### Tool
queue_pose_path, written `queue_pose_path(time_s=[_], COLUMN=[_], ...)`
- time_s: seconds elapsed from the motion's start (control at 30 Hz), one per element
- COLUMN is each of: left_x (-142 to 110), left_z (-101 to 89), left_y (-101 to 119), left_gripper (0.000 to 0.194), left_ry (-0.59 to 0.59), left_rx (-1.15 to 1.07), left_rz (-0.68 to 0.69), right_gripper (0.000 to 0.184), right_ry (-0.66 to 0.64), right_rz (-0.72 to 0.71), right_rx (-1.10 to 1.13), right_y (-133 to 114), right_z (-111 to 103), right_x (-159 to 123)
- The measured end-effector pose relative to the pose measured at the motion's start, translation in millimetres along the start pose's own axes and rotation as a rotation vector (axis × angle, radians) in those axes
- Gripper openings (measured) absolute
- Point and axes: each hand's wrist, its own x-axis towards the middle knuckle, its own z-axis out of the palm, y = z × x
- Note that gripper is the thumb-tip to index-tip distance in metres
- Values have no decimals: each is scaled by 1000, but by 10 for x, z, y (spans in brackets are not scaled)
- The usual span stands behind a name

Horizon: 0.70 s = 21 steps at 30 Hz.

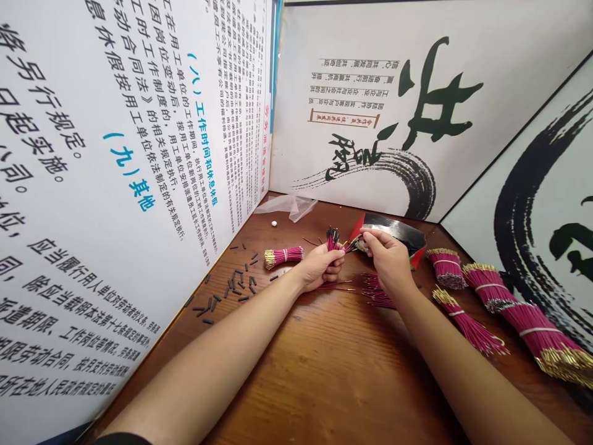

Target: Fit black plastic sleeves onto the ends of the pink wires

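My left hand (319,269) is closed around a small bunch of magenta wires (332,240), whose upper ends carry black sleeves. Close beside it on the right, my right hand (386,254) pinches a small dark piece, seemingly a black sleeve, between thumb and forefinger. The pinch lies by the tip of a wire that sticks out from my left hand; whether the two are joined is too small to tell. Loose magenta wires (374,292) lie under my right hand. Many more black sleeves (237,282) are scattered on the table left of my left hand.
A tied wire bundle (284,256) with gold terminals lies behind my left forearm. More tied bundles (495,285) line the right side of the brown table (296,371). A black and red container (393,230) and clear plastic bag (296,206) sit by the printed panels (352,37).
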Motion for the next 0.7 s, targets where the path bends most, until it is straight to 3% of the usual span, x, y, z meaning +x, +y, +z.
queue_pose_path(time_s=[0.43, 0.7], left_x=[18, 25], left_z=[-23, -27], left_y=[-35, -29], left_gripper=[33, 29], left_ry=[0, 0], left_rx=[19, -8], left_rz=[0, -28], right_gripper=[29, 22], right_ry=[-64, -101], right_rz=[6, -224], right_rx=[-2, -246], right_y=[-112, -178], right_z=[44, 68], right_x=[-51, -111])
